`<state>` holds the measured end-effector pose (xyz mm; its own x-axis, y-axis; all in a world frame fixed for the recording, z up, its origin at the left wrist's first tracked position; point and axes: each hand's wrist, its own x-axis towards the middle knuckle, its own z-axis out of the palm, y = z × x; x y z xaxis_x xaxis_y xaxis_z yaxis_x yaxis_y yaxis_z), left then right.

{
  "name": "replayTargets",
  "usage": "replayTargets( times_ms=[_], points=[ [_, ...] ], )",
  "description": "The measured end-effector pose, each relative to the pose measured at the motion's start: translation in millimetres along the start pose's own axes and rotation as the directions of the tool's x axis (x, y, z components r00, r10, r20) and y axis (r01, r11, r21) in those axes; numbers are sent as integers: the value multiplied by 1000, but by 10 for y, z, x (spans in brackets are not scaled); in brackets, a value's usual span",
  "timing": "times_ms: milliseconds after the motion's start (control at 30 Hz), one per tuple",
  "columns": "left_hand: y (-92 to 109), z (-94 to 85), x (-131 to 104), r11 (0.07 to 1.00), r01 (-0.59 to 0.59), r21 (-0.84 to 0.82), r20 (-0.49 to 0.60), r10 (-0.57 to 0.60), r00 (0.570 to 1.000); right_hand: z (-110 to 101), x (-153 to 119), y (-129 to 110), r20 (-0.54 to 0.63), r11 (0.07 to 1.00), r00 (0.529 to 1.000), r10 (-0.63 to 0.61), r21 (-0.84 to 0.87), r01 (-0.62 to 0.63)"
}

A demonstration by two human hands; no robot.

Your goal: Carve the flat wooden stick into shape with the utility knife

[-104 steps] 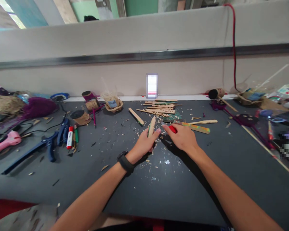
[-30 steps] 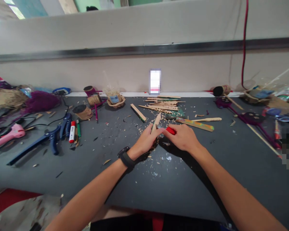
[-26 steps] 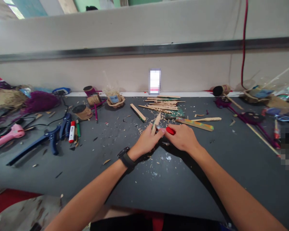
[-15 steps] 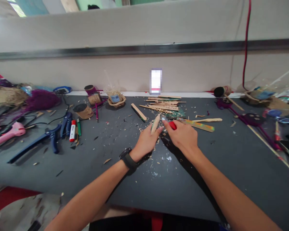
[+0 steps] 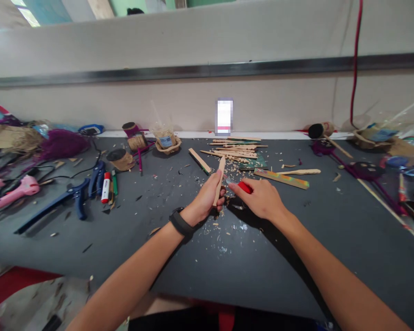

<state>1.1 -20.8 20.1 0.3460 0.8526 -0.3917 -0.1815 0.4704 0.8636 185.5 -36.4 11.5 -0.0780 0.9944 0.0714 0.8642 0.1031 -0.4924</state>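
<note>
Left hand (image 5: 207,195) newly rolled outward, fingers curled round pale pointed wooden stick (image 5: 222,164), right hand (image 5: 263,196) fisted round red-handled knife (image 5: 245,187)

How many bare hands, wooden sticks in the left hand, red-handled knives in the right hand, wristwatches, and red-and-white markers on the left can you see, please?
Left hand and right hand: 2
Wooden stick held: 1
Red-handled knife held: 1
Wristwatch: 1
Red-and-white marker: 1
Total: 6

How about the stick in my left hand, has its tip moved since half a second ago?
Yes. Against the loose wooden strip, the tip of the stick in your left hand has shifted left, towards the strip, and slightly up in view.
</note>
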Motion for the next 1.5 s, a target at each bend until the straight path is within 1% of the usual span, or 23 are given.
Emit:
replayTargets(
  times_ms=[67, 167, 300, 367, 433, 500, 600, 700, 833, 900, 1000, 1133, 1200, 1267, 1333, 1400, 1467, 1500],
  points=[
    [-13, 1, 6, 1000, 9, 27, -7, -9, 1000, 3, -2, -3, 14, 1000, 1000, -12, -15, 12],
    [-14, -14, 24, 999, 28, 22, -11, -27, 1000, 13, 4, 12, 25, 999, 999, -26, -23, 27],
    [-6, -57, 34, 999, 35, 29, 22, -35, 999, 17, 8, 19, 35, 999, 999, -35, -9, 35],
    [-12, -64, 24, 1000, -4, 26, 61, 2, 998, 17, 12, 28, 48, 999, 998, -41, 17, 40],
    [-25, -51, 4, 996, -66, 61, 89, 60, 994, 17, 19, 47, 66, 998, 997, -51, 47, 48],
    [-41, -25, -19, 978, -133, 163, 89, 119, 989, 13, 25, 71, 81, 995, 994, -75, 69, 69],
    [-66, 1, -36, 922, -209, 326, 68, 197, 978, -4, 23, 87, 126, 990, 984, -125, 84, 115],
    [-90, -18, -17, 873, -262, 411, 68, 258, 964, -29, 11, 67, 159, 992, 980, -120, 44, 114],
    [-125, -69, 33, 793, -334, 510, 82, 342, 936, -47, -1, 22, 139, 996, 988, -67, -57, 76],
    [-142, -83, 54, 776, -323, 541, 80, 335, 939, -46, -5, 3, 133, 994, 990, -41, -98, 54],
    [-146, -86, 66, 791, -292, 538, 67, 306, 950, -30, -17, -31, 113, 984, 994, 11, -177, 9],
    [-109, -71, 37, 813, -278, 512, 85, 274, 958, 10, -39, -92, 61, 957, 997, 52, -288, -32],
    [-101, -51, 10, 808, -255, 531, 61, 264, 963, 21, -38, -115, 20, 940, 996, 91, -331, -80],
    [-113, -22, -13, 806, -232, 545, 28, 259, 965, 14, -25, -117, -30, 926, 990, 140, -349, -142],
    [-136, 6, -20, 824, -211, 525, 13, 240, 971, -7, -7, -94, -64, 928, 984, 165, -328, -177],
    [-150, 21, -10, 862, -188, 471, 3, 211, 978, -23, 6, -52, -49, 948, 989, 143, -279, -151],
    [-143, 20, 6, 906, -162, 390, -4, 178, 984, -20, 8, -10, 10, 973, 997, 82, -220, -77],
    [-131, 15, 11, 928, -148, 342, 9, 155, 988, -11, 6, 7, 47, 982, 998, 45, -187, -35]
  ],
)
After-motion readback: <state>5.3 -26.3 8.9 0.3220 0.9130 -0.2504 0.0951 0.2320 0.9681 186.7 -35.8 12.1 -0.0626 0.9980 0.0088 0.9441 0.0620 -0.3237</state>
